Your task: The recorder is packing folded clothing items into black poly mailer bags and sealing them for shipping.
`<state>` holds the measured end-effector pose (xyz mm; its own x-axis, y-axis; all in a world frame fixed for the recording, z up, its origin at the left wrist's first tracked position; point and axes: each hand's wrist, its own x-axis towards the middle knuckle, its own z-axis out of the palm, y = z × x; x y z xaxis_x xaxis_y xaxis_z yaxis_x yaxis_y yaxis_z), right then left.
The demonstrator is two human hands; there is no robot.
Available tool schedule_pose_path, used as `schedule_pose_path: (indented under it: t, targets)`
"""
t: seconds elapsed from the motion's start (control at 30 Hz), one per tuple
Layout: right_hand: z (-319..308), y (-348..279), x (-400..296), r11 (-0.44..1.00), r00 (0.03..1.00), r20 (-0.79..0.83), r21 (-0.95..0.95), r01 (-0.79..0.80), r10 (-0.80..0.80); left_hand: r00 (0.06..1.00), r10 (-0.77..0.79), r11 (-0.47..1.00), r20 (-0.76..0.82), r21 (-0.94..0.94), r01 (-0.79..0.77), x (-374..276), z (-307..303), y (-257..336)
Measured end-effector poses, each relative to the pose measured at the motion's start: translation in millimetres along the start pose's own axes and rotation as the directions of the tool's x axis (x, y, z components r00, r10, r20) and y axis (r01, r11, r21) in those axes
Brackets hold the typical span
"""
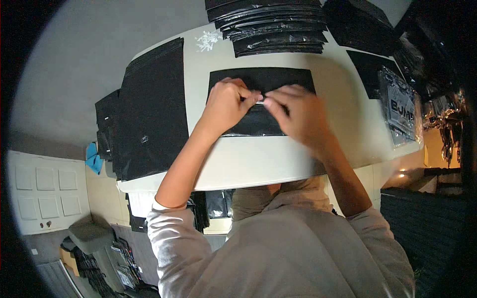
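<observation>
A black folded sheet or pouch (261,76) lies flat on the white table before me, its lower part shiny like plastic film. Over its middle, my left hand (231,100) pinches a small white strip (260,102) between thumb and index finger. My right hand (300,113) is blurred by motion. Its thumb and fingertips come up to the strip's right end, and whether they grip it cannot be told. Both hands partly cover the black piece.
Black stacks stand on the table (238,160): a large flat one (152,111) at left, a plastic-wrapped pile (275,29) at the far edge, another (361,26) at far right. Loose white strips (208,40) lie far left of centre. Clear printed packets (400,108) sit at the right edge.
</observation>
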<state>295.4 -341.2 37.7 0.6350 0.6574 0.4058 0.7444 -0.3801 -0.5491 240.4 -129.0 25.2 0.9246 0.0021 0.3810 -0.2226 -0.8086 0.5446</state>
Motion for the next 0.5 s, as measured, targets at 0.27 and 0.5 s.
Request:
schedule_pose_path:
  t: [0.27,0.5]
  targets:
    - [20.9,23.5,-39.5,0.881,0.961,0.219,-0.403,0.247,-0.169,0.996,-0.041,0.951,0.074,0.309,0.017,-23.3,7.9,-5.2]
    - [-26.6,46.6,-70.7,0.849,0.967,0.203,-0.528,-0.025,0.154,0.938,-0.340,0.919,0.070,0.234,0.316,-51.4,-30.7,-6.8]
